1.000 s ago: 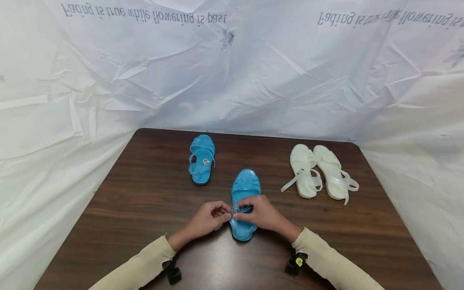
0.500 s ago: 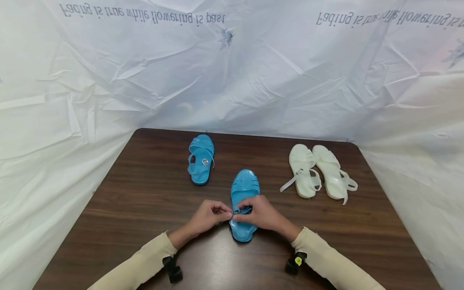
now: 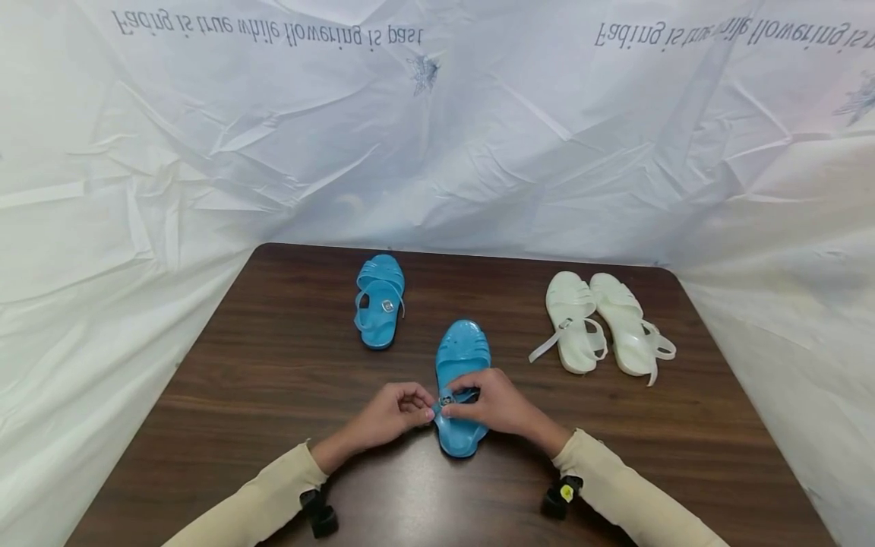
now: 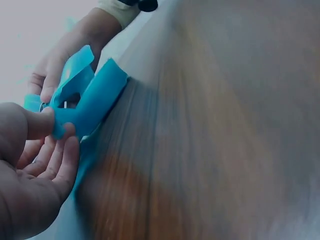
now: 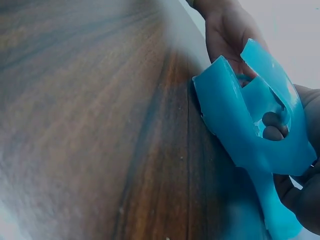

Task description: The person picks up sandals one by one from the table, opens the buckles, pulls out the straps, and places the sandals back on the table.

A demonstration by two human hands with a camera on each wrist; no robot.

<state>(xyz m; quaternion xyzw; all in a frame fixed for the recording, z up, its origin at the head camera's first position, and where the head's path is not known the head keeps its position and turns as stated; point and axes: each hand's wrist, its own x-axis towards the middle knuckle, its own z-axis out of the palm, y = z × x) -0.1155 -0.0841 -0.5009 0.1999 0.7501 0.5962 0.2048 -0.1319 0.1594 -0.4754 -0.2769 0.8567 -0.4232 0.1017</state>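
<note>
A blue jelly sandal (image 3: 463, 343) lies toe-away on the table, in front of the person. The left hand (image 3: 396, 412) pinches the end of its ankle strap (image 4: 59, 131) between thumb and fingers, at the sandal's left side. From the right, the right hand (image 3: 497, 403) holds the strap by the metal buckle (image 3: 447, 401), thumb and forefinger on either side. In the right wrist view the sandal's heel (image 5: 220, 100) and back strap (image 5: 275, 75) stand in front of the hands, hiding part of the fingers.
Another blue sandal (image 3: 380, 323) lies farther back on the left, a silver buckle showing on it. Two white sandals (image 3: 570, 292) lie side by side at the back right, straps loose. White sheeting (image 3: 437, 167) hangs behind the dark wooden table (image 3: 273, 342).
The left hand has shifted slightly left and down, and a short length of blue strap now shows between its fingertips and the buckle. The right hand stays nearly in place.
</note>
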